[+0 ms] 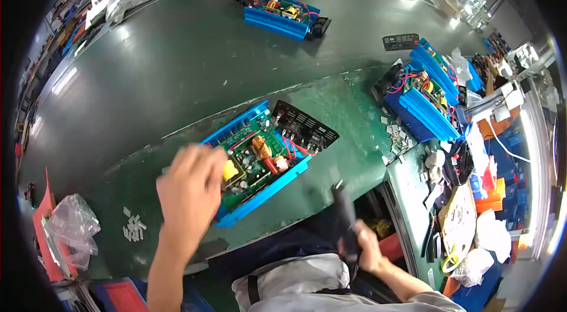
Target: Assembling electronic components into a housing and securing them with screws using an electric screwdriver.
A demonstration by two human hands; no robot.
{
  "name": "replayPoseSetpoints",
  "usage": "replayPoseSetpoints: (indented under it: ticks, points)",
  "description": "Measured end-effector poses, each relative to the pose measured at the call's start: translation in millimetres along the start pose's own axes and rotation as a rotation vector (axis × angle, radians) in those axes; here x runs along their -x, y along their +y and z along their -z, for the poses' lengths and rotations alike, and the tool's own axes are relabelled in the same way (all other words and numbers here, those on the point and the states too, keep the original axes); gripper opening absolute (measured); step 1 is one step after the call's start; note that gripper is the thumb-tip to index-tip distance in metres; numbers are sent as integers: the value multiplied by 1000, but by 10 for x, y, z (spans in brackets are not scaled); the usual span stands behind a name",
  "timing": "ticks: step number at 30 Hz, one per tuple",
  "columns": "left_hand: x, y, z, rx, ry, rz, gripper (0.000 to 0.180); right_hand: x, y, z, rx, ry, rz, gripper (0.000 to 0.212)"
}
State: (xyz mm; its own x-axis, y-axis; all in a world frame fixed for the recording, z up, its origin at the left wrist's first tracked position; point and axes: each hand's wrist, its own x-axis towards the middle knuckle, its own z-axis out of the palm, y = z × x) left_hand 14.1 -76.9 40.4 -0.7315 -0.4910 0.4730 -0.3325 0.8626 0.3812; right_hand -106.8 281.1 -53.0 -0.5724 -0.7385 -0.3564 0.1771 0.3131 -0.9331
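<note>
An open blue metal housing (277, 184) with a green circuit board (242, 152) lies slantwise on the green bench in front of me. Coils, a yellow-topped transformer (230, 170) and red wires sit inside it. A black slotted end panel (306, 127) leans out at its far right end. My left hand (192, 191), slightly blurred, is over the housing's left end with its fingers curled together; whatever they may pinch is hidden. My right hand (367, 247) grips a black electric screwdriver (346, 217), tip up, near the bench's front edge, apart from the housing.
Another open blue unit (277, 20) sits on the dark green belt beyond. More blue units (431, 105) are grouped at the right, beside scattered small pale pads (398, 138). Small white pieces (134, 226) and a clear plastic bag (74, 226) lie at the left.
</note>
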Motion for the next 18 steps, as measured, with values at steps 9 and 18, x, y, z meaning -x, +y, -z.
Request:
replayPoseSetpoints:
  ticks: [9, 18]
  points:
    - [-450, -512, -473, -247, -226, -42, 39, -1082, -877, 330, 890, 353, 231, 58]
    - [-537, -526, -383, -373, -413, -64, 45, -3609, -1636, 600, 1244, 411, 962, 28]
